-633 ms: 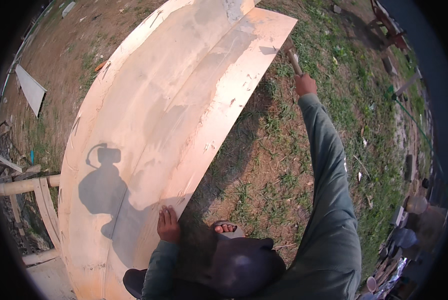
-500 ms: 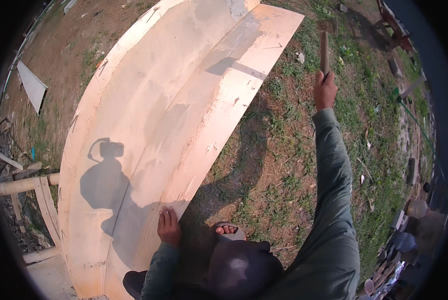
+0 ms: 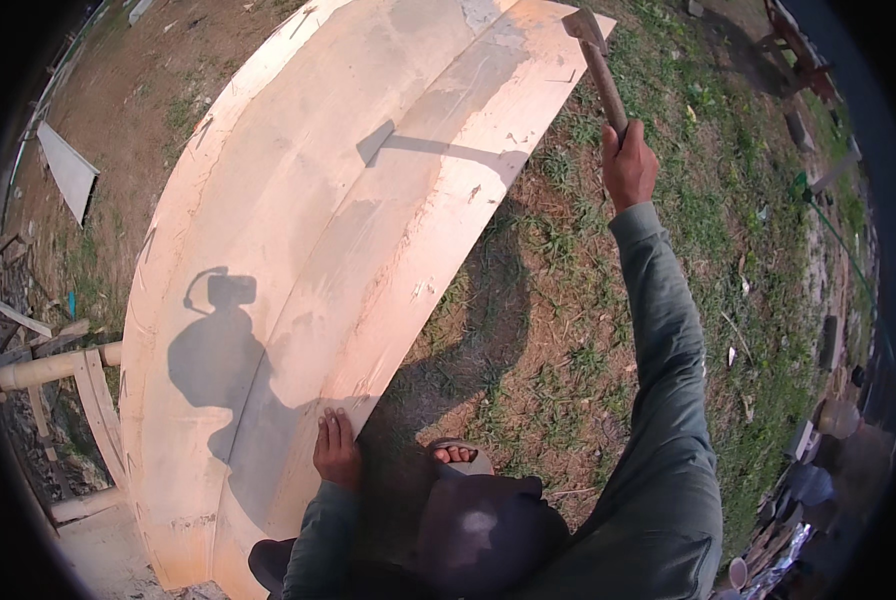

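Note:
A large pale wooden boat hull [image 3: 298,200] with a curved outer edge stretches away from me on the left. It has lengthwise seams, grey patches and rough, chipped wood along its right edge. My left hand [image 3: 338,450] lies on the hull's near right edge, fingers stretched out flat and holding nothing. Raised at the upper right, my right hand [image 3: 631,168] is wrapped round the wooden handle of a hatchet [image 3: 605,88]. The hatchet's head overlaps the hull's far right corner in view; its shadow, with a flared blade, falls across the hull, along with my own shadow.
Grassy ground [image 3: 568,300] lies right of the hull. My sandalled foot [image 3: 453,453] is by its near edge. Wooden poles [image 3: 58,368] stand at the left, near a pale board [image 3: 66,170] on the dirt. Mixed clutter [image 3: 803,485] lines the far right.
My right hand has swung the hatchet leftward, from over the grass to the hull's far right corner. The hatchet's shadow reaches further across the hull. My left hand stays in place.

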Available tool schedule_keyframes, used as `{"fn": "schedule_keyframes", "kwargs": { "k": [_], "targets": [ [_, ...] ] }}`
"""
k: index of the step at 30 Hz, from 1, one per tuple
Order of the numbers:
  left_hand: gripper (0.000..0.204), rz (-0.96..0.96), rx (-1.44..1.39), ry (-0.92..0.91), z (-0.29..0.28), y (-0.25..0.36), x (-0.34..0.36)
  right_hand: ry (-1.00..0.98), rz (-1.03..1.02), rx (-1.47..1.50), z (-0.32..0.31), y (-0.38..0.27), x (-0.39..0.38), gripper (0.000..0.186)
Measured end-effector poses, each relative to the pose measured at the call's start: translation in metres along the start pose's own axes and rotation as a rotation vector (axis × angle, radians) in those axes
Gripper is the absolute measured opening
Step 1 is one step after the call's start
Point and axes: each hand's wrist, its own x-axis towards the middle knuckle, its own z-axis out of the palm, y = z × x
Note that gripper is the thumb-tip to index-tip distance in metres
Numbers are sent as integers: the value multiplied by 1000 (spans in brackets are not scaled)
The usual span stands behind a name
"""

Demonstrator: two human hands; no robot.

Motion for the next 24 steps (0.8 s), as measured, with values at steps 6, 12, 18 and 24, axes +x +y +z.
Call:
{"fn": "schedule_keyframes", "kwargs": {
  "k": [6,12,18,24],
  "targets": [
    [46,24,10,26,9,1,2,-309,227,-153,36,54,11,36],
    [45,10,24,6,3,-2,-1,10,238,106,4,-15,32,38],
    [43,24,30,26,14,2,-2,-362,413,-74,24,71,29,42],
    [44,6,43,-4,5,-1,-1,62,532,210,-23,1,43,46]
  ]
}}
